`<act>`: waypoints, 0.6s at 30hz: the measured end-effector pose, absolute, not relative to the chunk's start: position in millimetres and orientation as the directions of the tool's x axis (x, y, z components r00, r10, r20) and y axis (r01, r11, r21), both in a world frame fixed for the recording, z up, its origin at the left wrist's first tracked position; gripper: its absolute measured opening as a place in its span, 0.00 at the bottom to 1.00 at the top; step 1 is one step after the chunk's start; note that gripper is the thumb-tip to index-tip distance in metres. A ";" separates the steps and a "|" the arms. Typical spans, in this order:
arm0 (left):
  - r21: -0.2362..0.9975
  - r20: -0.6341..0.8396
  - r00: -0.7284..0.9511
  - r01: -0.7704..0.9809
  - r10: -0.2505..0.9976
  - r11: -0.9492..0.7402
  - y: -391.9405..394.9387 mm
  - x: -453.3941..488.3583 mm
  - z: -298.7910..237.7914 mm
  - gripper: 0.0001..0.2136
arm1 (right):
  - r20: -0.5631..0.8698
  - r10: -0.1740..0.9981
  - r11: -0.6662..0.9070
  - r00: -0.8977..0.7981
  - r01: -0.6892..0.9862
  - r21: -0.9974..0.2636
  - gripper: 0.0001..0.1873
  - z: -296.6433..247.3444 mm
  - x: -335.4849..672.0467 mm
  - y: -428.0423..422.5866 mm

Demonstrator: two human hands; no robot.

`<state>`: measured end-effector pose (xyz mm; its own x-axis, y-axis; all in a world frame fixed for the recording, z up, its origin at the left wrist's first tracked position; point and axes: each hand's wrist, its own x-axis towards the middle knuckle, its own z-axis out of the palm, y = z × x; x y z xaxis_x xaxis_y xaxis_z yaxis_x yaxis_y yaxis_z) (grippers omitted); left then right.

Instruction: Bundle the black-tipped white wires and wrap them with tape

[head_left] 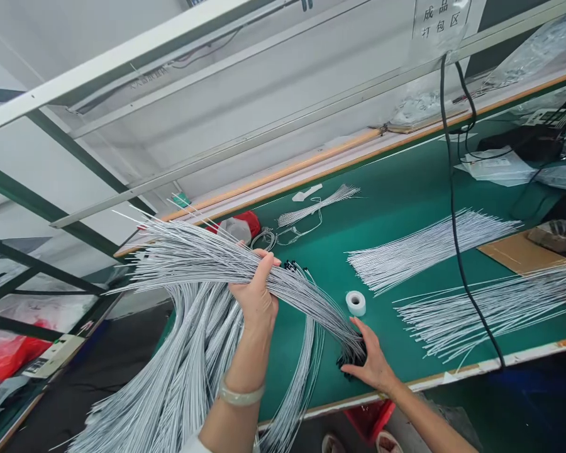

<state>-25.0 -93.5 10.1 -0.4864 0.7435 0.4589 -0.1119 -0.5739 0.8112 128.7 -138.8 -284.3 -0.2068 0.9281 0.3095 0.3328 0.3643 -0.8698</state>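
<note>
My left hand [256,292] is closed around a thick bundle of thin white wires [193,258], holding it up above the green table [396,189]. The bundle arches down to its black-tipped ends [351,358] near the table's front edge. My right hand [372,362] is wrapped round those black-tipped ends there. Many more white wires [179,377] hang off the table's left side below the held bundle. A bracelet sits on my left wrist.
A small roll of white tape [356,302] stands beside my right hand. Two flat piles of white wires [429,248] [495,308] lie to the right, crossed by a black cable [454,220]. A smaller wire bunch [318,206], a red object [251,221] and plastic bags [500,167] lie further back.
</note>
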 end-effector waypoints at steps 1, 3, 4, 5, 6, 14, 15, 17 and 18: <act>0.811 0.459 -0.479 -0.118 0.748 -0.573 -94.6 -24.2 10.6 0.22 | 0.310 0.928 0.367 -0.205 0.368 -0.854 0.47 -283.9 124.9 -136.5; 0.812 0.458 -0.466 -0.128 0.757 -0.570 -97.2 -22.7 11.9 0.21 | 0.295 0.934 0.354 -0.201 0.417 -0.837 0.41 -282.5 119.2 -132.6; 0.814 0.455 -0.461 -0.133 0.762 -0.566 -98.5 -22.2 12.3 0.21 | 0.283 0.938 0.343 -0.197 0.431 -0.835 0.38 -281.9 118.0 -131.5; 0.816 0.449 -0.459 -0.138 0.766 -0.561 -99.7 -21.9 12.6 0.21 | 0.272 0.943 0.331 -0.194 0.441 -0.834 0.38 -281.7 118.3 -131.0; 0.818 0.444 -0.460 -0.141 0.769 -0.557 -100.7 -21.9 12.8 0.21 | 0.262 0.946 0.322 -0.192 0.445 -0.836 0.38 -282.1 119.8 -131.2; 0.818 0.414 -0.465 -0.186 0.782 -0.544 -100.0 -24.1 12.4 0.23 | 0.166 0.951 0.267 -0.260 0.423 -0.866 0.46 -291.6 140.6 -135.5; 0.818 0.410 -0.465 -0.193 0.785 -0.542 -99.1 -24.1 12.8 0.22 | 0.165 0.949 0.269 -0.269 0.420 -0.867 0.47 -291.8 141.5 -135.6; 0.813 0.408 -0.473 -0.201 0.781 -0.547 -97.2 -24.1 13.7 0.22 | 0.181 0.948 0.279 -0.262 0.409 -0.869 0.48 -292.3 142.7 -136.5; 0.810 0.409 -0.479 -0.200 0.776 -0.551 -96.3 -24.2 14.2 0.22 | 0.198 0.949 0.286 -0.247 0.403 -0.869 0.47 -293.0 143.2 -137.3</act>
<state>-24.2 -96.3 14.2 -0.4794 0.7763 0.4094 -0.2003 -0.5510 0.8101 143.2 -137.3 -293.0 -0.2472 0.9486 0.1976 0.4034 0.2862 -0.8691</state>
